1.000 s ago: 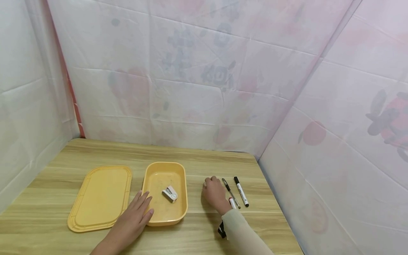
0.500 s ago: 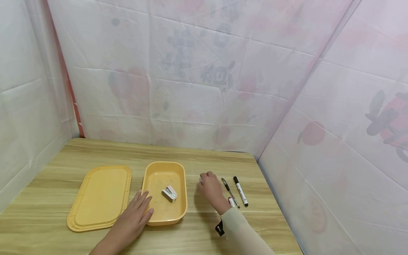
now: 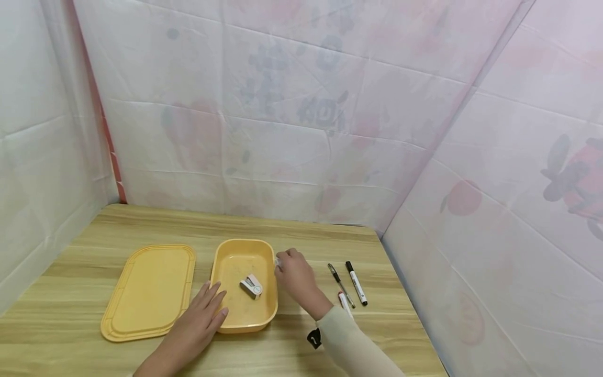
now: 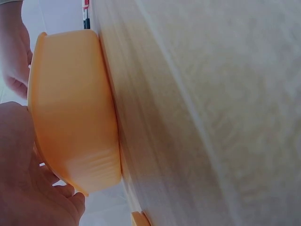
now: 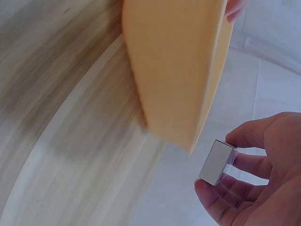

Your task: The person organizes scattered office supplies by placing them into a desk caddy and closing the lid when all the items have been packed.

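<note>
A flat yellow plastic lid (image 3: 149, 290) is lying on the wood-grain tabletop (image 3: 165, 222). The left hand (image 3: 198, 317), fingers extended and gripping nothing, is resting on the left rim of a yellow rectangular plastic box (image 3: 235, 314) containing a small white-and-grey stapler (image 3: 252, 286). The right hand (image 3: 298, 275), having just moved left, is pinching a small pale rectangular block (image 5: 216, 162) beside the box's right rim; the transfer is apparently nearing the opening, the right wall standing between. Farther right, a black-gripped pen (image 3: 341, 285), a red-ended white pen (image 3: 345, 302) and a black-capped white marker (image 3: 356, 283) are lying.

A pen (image 3: 341, 285) is lying beside a black-capped marker (image 3: 356, 283) on the wood-grain surface (image 3: 268, 353); pale printed sheeting (image 3: 278, 157) is hanging behind it.
</note>
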`<act>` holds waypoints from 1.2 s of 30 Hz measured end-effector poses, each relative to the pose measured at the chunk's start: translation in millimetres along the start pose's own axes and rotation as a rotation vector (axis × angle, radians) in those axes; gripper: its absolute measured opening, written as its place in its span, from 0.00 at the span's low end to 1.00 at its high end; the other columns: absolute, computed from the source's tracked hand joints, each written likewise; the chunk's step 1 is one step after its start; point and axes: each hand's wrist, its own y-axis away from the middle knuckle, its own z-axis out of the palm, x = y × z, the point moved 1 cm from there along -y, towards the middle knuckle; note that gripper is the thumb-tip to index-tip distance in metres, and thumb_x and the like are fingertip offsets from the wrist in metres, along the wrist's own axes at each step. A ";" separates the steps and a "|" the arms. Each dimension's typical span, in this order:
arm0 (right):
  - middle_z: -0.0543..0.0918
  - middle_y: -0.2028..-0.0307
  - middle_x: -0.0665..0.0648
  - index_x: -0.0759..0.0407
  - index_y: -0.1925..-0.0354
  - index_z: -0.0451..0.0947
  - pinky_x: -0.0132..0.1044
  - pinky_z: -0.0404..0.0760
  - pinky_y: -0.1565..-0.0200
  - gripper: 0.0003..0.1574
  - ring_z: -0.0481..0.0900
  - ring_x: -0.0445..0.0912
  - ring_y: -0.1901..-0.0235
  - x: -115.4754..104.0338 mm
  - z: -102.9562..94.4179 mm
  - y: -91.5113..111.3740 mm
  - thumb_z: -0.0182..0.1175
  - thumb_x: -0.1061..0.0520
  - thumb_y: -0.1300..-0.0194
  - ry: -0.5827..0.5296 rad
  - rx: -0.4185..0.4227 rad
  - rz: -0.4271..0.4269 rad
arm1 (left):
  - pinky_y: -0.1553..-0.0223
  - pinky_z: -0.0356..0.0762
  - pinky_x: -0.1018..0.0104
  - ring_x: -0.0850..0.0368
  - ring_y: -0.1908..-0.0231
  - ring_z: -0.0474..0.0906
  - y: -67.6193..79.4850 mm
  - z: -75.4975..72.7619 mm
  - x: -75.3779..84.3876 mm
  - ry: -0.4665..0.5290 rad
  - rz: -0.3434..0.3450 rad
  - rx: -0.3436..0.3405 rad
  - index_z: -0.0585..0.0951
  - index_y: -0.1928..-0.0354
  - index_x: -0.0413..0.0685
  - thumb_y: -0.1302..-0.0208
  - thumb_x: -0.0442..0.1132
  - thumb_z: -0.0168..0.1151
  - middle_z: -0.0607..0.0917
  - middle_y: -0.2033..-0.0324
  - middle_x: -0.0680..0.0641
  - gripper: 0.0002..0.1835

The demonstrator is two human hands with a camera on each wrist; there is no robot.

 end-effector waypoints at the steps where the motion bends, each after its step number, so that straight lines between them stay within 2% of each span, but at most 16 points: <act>1: 0.83 0.53 0.58 0.57 0.46 0.83 0.38 0.84 0.66 0.17 0.81 0.49 0.58 -3.5 0.2 -0.3 0.62 0.55 0.31 0.000 -0.010 -0.005 | 0.35 0.65 0.31 0.32 0.25 0.54 -0.1 0.0 0.1 0.000 0.001 0.000 0.74 0.32 0.40 0.21 0.50 0.51 0.66 0.26 0.38 0.26; 12: 0.82 0.55 0.55 0.55 0.49 0.84 0.32 0.83 0.66 0.15 0.81 0.46 0.59 -28.5 11.4 0.6 0.65 0.56 0.33 -0.006 -0.044 -0.116 | 0.34 0.65 0.32 0.33 0.25 0.54 -0.8 -0.5 1.6 0.007 -0.001 0.003 0.75 0.33 0.40 0.22 0.51 0.50 0.66 0.26 0.38 0.26; 20: 0.83 0.57 0.54 0.55 0.49 0.84 0.29 0.83 0.66 0.16 0.83 0.44 0.61 -43.0 24.3 9.3 0.68 0.54 0.36 0.069 -0.041 -0.213 | 0.33 0.65 0.33 0.34 0.24 0.54 -0.3 0.0 2.9 0.005 -0.008 -0.013 0.75 0.33 0.40 0.22 0.51 0.51 0.66 0.26 0.39 0.26; 28: 0.83 0.56 0.53 0.52 0.50 0.86 0.30 0.83 0.66 0.12 0.82 0.44 0.61 -55.3 38.2 15.0 0.65 0.54 0.31 0.106 -0.084 -0.255 | 0.31 0.63 0.34 0.36 0.23 0.53 -0.8 -1.5 4.4 0.010 -0.021 -0.023 0.75 0.32 0.41 0.21 0.52 0.49 0.65 0.25 0.40 0.27; 36: 0.84 0.59 0.51 0.53 0.52 0.86 0.24 0.79 0.66 0.11 0.81 0.41 0.65 -61.4 45.7 21.3 0.66 0.56 0.34 0.142 -0.038 -0.391 | 0.32 0.63 0.33 0.35 0.23 0.51 -0.3 -2.4 5.4 0.019 -0.032 -0.043 0.74 0.32 0.40 0.21 0.52 0.49 0.64 0.25 0.40 0.27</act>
